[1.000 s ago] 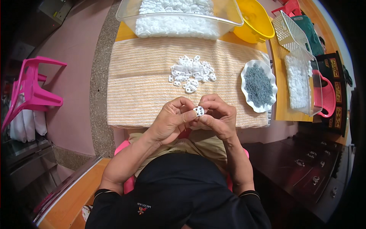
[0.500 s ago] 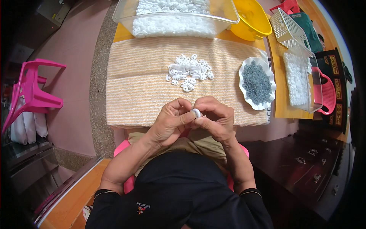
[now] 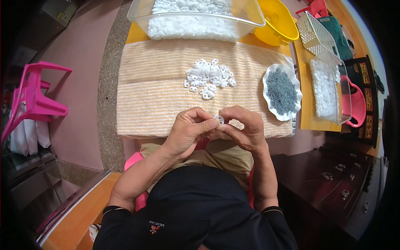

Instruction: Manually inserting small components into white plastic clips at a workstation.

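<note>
Writing first: small light and red lettering with an emblem [image 3: 156,227] sits on the front of the person's dark short-sleeved shirt [image 3: 179,216]; dark printed characters [image 3: 294,126] run along the near right edge of the orange-and-white striped cloth [image 3: 154,91], partly cut off by the fold. Cloth covers most of the orange-brown wooden worktop [image 3: 134,36]. Containers: at the far edge, a large clear plastic bin [image 3: 200,16] holds a thick layer of small white plastic pieces [image 3: 187,32]. Just right of it, a yellow plastic basin [image 3: 279,25], contents not made out. On the right part of the cloth, a white dish with a scalloped rim [image 3: 286,116] is heaped with fine grey bits [image 3: 281,91], too small to identify singly. Farther right, on a second wooden surface [image 3: 314,124], a clear rectangular container [image 3: 345,98] holds more white pieces [image 3: 324,89]; at its far end stands an off-white perforated plastic basket [image 3: 315,37]. Loose pile of small white pieces with holes [image 3: 208,77] lies mid-cloth, left of the dish. Specimen in hand: one small white rounded piece with dark holes [image 3: 219,119], raised on the near side of the pile, between both hands. Left hand [image 3: 189,131] pinches its left side between thumb and index finger; right hand [image 3: 246,127] pinches its right side likewise, the two sets of fingertips close together.
</note>
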`<state>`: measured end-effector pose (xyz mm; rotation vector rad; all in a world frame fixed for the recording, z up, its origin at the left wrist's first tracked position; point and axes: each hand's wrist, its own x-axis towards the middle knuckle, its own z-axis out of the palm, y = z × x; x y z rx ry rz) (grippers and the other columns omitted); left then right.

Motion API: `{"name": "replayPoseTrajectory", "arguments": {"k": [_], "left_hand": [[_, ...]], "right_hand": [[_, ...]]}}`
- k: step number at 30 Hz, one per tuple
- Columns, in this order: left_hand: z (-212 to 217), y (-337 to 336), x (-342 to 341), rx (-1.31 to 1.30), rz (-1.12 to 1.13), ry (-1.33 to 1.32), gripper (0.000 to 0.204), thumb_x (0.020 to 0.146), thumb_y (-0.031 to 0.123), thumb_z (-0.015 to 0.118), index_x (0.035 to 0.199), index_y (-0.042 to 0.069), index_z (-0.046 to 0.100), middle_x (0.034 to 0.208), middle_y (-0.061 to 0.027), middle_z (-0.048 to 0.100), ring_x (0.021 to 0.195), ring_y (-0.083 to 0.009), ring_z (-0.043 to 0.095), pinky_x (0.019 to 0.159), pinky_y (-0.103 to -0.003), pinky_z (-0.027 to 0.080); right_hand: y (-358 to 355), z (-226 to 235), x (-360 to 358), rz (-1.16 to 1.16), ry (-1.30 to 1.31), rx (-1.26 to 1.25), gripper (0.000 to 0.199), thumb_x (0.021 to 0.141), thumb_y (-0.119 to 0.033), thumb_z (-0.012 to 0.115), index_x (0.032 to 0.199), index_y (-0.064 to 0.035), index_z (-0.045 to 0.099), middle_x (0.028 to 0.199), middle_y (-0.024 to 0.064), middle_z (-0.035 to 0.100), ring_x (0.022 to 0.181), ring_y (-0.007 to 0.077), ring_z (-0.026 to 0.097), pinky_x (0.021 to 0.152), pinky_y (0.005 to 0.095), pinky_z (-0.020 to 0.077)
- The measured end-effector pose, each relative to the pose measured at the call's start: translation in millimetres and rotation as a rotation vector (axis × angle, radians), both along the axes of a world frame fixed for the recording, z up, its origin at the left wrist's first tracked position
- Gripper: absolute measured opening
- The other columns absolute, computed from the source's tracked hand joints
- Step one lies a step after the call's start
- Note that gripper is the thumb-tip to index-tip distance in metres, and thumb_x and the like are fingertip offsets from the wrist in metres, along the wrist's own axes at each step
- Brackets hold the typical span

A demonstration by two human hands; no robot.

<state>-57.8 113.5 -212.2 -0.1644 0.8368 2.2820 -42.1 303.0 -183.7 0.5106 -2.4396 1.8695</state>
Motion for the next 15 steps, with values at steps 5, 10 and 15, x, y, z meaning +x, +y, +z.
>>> {"name": "replayPoseTrajectory", "arguments": {"k": [5, 10, 15], "left_hand": [[2, -2, -2, 0.046, -0.06, -0.036, 0.009, 0.086, 0.004, 0.069, 0.088, 0.003, 0.061, 0.085, -0.007, 0.066, 0.073, -0.0115, 0.062, 0.065, -0.024, 0.052], [2, -4, -1, 0.104, -0.111, -0.048, 0.01, 0.085, 0.004, 0.069, 0.088, 0.004, 0.059, 0.087, -0.0068, 0.065, 0.072, -0.0115, 0.06, 0.065, -0.023, 0.051], [3, -5, -2, 0.126, -0.138, -0.04, 0.011, 0.085, 0.003, 0.069, 0.088, 0.005, 0.059, 0.088, -0.0078, 0.065, 0.071, -0.0111, 0.06, 0.064, -0.023, 0.051]], "right_hand": [[-2, -5, -2, -0.013, 0.11, 0.006, 0.031, 0.073, -0.007, 0.079, 0.1, -0.0022, 0.064, 0.09, 0.0117, 0.065, 0.073, 0.0172, 0.062, 0.065, 0.0282, 0.0491], [-7, 0, 0, -0.003, 0.115, 0.004, 0.028, 0.074, -0.011, 0.078, 0.098, -0.0023, 0.065, 0.087, 0.0099, 0.063, 0.072, 0.0164, 0.061, 0.065, 0.0275, 0.0484], [-11, 2, 3, -0.022, 0.124, 0.029, 0.027, 0.075, -0.011, 0.077, 0.097, -0.0017, 0.066, 0.087, 0.0103, 0.063, 0.071, 0.0158, 0.061, 0.064, 0.0267, 0.0481]]}}
